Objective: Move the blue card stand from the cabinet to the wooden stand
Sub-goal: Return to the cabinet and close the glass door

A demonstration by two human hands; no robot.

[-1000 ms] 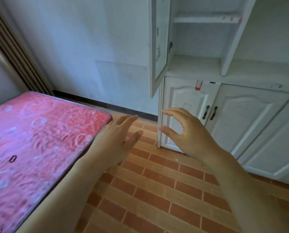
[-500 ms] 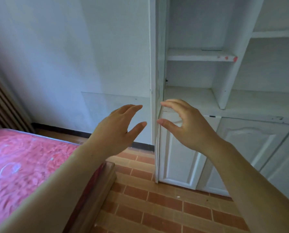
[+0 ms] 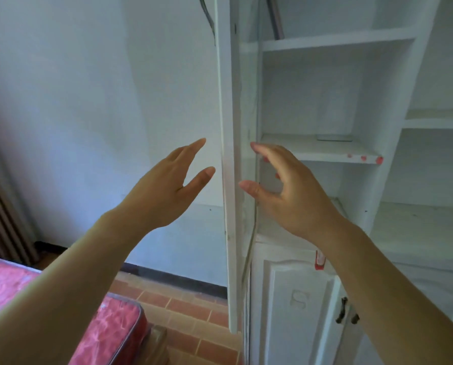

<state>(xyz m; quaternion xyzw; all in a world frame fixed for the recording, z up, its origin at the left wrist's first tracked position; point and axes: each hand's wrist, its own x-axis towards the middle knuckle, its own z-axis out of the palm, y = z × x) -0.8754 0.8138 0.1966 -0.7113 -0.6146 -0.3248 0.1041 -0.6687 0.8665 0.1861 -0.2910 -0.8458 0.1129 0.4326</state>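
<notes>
A white cabinet (image 3: 394,75) with open shelves fills the right half of the head view. On its middle shelf (image 3: 293,151) stands a pale, faintly blue upright card stand (image 3: 334,122), against the back wall. My right hand (image 3: 291,191) is raised in front of this shelf, below and left of the card stand, fingers curled apart and holding nothing. My left hand (image 3: 167,191) is raised on the other side of the open cabinet door (image 3: 230,180), fingers spread and empty. No wooden stand is clearly visible.
The narrow open door stands edge-on between my two hands. Closed lower cabinet doors (image 3: 299,312) with dark handles (image 3: 347,314) sit below. A red patterned mattress (image 3: 109,333) lies at the lower left over a brick-tiled floor (image 3: 193,320). A white wall (image 3: 88,101) is at left.
The view has tilted up from the floor and lower doors to the upper shelves. Both hands have risen along with it, and the card stand has come into view.
</notes>
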